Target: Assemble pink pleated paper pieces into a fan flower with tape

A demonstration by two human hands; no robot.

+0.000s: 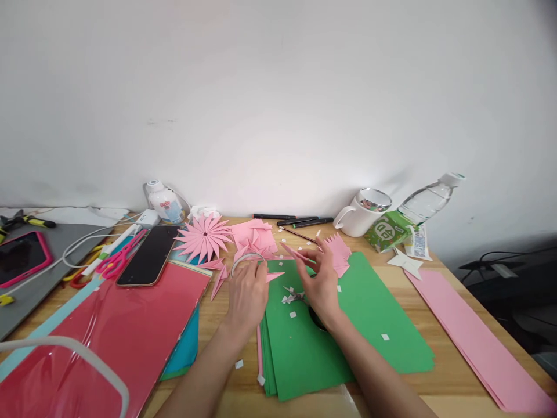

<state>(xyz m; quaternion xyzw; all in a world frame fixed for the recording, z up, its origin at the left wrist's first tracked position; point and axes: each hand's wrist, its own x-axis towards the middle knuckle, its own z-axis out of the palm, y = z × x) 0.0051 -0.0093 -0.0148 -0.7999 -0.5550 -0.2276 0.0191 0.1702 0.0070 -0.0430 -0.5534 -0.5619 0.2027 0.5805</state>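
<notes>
Over the left edge of a stack of green paper [383,337], my left hand [248,293] is closed on a folded pink paper piece [275,276], whose tip sticks out to the right. Behind its knuckles shows a thin whitish ring [247,256], like a tape roll; I cannot tell whether the hand holds it. My right hand [321,284] pinches another folded pink strip [292,251] between thumb and fingers. Beneath the right hand lie scissors [317,319] with dark handles, partly hidden. Small white paper bits [293,314] are scattered over the green sheets.
A pink paper pinwheel flower [205,234] and folded pink pieces [255,237] lie behind. Left: red paper [130,325], a phone [148,255], pink scissors [120,255]. Right: a white mug [363,212], a green box [387,231], a water bottle [429,200], long pink strips [483,342].
</notes>
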